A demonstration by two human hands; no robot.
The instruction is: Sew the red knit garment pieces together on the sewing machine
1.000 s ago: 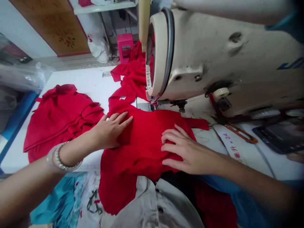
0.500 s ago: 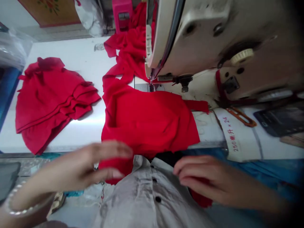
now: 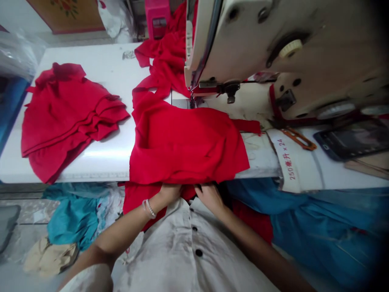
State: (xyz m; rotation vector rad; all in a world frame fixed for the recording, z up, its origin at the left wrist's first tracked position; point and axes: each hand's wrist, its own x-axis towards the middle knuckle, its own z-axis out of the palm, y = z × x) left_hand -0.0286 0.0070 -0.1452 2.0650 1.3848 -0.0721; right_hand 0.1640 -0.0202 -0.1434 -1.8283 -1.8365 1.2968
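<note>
A large piece of red fabric (image 3: 185,142) lies across the white table's front edge, below the needle area of the sewing machine (image 3: 243,48). My left hand (image 3: 170,194), with a beaded bracelet at the wrist, reaches under the fabric's front edge, its fingers hidden there. My right hand (image 3: 209,196) is beside it at the same edge, close to my shirt front. Its fingertips also go out of sight beneath the red cloth. Whether either hand grips anything cannot be seen.
A pile of red pieces (image 3: 73,117) rests on the table's left. Orange-handled snips (image 3: 299,138) and a phone (image 3: 352,140) are at the right. Blue cloth (image 3: 304,219) hangs below the table; teal cloth (image 3: 73,215) lies lower left. A pink stool (image 3: 157,18) stands behind.
Both hands have moved inward from the sides to the red fabric's front edge, and their fingers have gone under it. The view has shifted slightly.
</note>
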